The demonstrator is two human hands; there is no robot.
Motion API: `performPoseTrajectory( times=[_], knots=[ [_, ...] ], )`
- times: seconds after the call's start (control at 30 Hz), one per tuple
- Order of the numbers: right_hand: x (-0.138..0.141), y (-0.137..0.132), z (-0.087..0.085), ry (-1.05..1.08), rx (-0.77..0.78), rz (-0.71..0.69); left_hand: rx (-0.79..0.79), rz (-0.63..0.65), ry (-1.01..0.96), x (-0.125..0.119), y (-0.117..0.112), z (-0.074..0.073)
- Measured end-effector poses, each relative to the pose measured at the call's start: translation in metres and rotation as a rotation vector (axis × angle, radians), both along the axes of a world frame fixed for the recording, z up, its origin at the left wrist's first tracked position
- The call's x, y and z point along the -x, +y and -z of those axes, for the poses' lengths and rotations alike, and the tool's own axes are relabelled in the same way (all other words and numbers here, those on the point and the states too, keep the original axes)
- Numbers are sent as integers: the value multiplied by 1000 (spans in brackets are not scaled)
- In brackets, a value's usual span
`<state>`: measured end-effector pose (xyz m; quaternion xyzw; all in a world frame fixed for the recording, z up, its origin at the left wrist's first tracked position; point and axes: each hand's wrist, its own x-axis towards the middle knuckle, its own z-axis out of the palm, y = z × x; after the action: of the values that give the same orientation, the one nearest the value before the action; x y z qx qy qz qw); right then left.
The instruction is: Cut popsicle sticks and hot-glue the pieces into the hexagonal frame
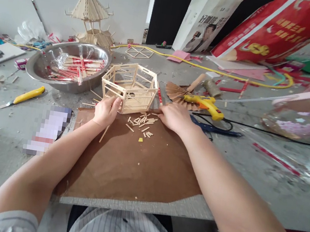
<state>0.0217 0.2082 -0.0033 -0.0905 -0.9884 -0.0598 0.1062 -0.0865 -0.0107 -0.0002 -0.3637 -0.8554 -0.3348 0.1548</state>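
A hexagonal frame of thin wooden sticks (pixel 138 103) stands at the far edge of a brown mat (pixel 140 172). My left hand (pixel 106 110) is closed at its near left corner, thumb against the sticks, fingertips hidden. A loose stick (pixel 104 134) slants out below that hand. Just in front of the frame lies a pile of short cut stick pieces (pixel 142 120). To the right of it, my right hand (pixel 177 116) reaches down with fingers bent together at the mat's far edge; whatever they pinch is hidden. A red-wrapped stick (pixel 160 95) is just beyond those fingers.
A steel bowl (pixel 64 85) of wrapped sticks stands left, before a stick pagoda (pixel 91 8). A yellow knife (pixel 28 95) and a blurred phone-like object (pixel 48 130) lie left. On the right are a yellow glue gun (pixel 208 105), paper fan (pixel 178 91) and plastic container (pixel 305 112).
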Motion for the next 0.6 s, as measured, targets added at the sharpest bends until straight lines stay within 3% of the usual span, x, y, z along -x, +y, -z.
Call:
performPoseTrajectory(
  times=[0.23,0.37,0.47,0.6],
  knots=[
    [5,2,8,-20,76,22,-43,-99,71,-7,-1,-3],
    [2,-7,-6,11,50,-19,-17,82,234,-21,-2,-9],
    [-2,-22,-21,-17,48,-99,129,271,334,-35,1,-12],
    [-9,-43,-35,-74,121,-267,331,296,320,-47,7,-11]
  ],
)
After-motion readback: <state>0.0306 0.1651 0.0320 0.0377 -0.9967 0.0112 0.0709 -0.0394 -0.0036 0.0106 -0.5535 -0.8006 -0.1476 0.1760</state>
